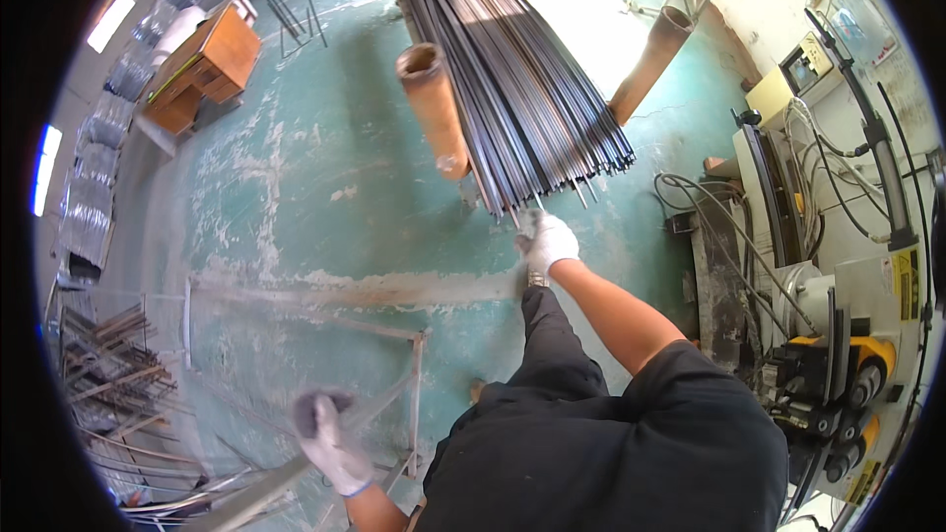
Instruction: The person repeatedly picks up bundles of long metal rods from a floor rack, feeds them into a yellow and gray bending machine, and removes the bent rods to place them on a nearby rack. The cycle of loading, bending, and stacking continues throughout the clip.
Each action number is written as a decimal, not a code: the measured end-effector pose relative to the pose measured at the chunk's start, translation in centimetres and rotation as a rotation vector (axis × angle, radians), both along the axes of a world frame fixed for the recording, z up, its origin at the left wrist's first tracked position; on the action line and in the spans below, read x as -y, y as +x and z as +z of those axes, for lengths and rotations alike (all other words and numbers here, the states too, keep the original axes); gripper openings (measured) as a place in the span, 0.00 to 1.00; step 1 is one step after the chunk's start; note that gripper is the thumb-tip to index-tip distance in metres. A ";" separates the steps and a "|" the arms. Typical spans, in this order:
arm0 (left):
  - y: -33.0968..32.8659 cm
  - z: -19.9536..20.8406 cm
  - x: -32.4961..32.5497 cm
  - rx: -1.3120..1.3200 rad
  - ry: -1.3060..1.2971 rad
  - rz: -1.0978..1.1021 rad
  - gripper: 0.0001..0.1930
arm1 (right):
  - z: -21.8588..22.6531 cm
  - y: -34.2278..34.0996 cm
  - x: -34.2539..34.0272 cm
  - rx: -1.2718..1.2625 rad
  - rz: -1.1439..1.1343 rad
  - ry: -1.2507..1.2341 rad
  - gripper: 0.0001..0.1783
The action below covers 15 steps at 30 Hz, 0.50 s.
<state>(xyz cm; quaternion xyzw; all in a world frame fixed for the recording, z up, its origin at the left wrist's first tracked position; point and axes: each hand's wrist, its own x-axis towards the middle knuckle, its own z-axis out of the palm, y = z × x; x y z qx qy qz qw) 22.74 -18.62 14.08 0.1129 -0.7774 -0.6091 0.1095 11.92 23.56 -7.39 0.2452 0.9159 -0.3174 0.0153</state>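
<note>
Worn green floor [325,197]; machine [909,307] at its right edge. Metal rods [522,79] toward far edge, between orange posts [434,118]; metal frame [417,399] near left hand [333,448]. Right hand [549,242] at rod ends. Both hands' fingers: cannot tell.

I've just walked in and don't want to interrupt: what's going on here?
A person wearing white-and-grey work gloves has the right hand at the near ends of long, dark metal rods lying between orange-brown, hollow cylindrical posts. Whether it grips one is unclear. The left hand, blurred, is out to the side near a pale, angular metal frame.
</note>
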 end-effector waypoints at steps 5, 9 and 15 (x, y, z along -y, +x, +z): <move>-22.3 1.4 -12.6 -0.148 -0.207 -0.111 0.16 | -10.1 -6.7 -20.6 0.252 -0.268 0.205 0.41; -38.4 1.0 -24.8 -0.202 -0.254 -0.316 0.12 | -13.2 -11.9 -33.0 0.279 -0.432 0.368 0.34; -51.7 -6.1 -40.1 -0.220 -0.605 -0.396 0.11 | -16.9 -20.0 -43.2 0.452 -0.508 0.219 0.31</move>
